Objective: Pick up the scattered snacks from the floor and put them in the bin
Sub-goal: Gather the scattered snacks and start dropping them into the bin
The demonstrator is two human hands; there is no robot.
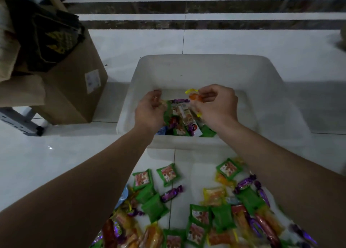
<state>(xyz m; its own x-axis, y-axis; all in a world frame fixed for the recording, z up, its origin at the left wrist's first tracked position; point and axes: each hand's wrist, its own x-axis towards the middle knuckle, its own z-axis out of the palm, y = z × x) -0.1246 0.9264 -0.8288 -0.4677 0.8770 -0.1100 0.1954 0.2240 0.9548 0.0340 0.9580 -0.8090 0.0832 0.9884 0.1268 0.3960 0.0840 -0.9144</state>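
A white plastic bin [202, 68] stands on the tiled floor in front of me, with several wrapped snacks [180, 120] inside near its front wall. Both my hands are over the bin. My left hand [149, 109] has curled fingers round a small wrapped snack [156, 99]. My right hand [215, 105] pinches an orange and yellow wrapped candy [194, 96]. On the floor below the bin lie several scattered snacks [206, 210]: green packets, purple candies, yellow and orange wrappers.
A brown cardboard box [74, 90] holding dark items stands to the left of the bin. A grey metal frame foot [22, 122] sits at the left edge. Dark stripes cross the white floor tiles [206, 6] farther back.
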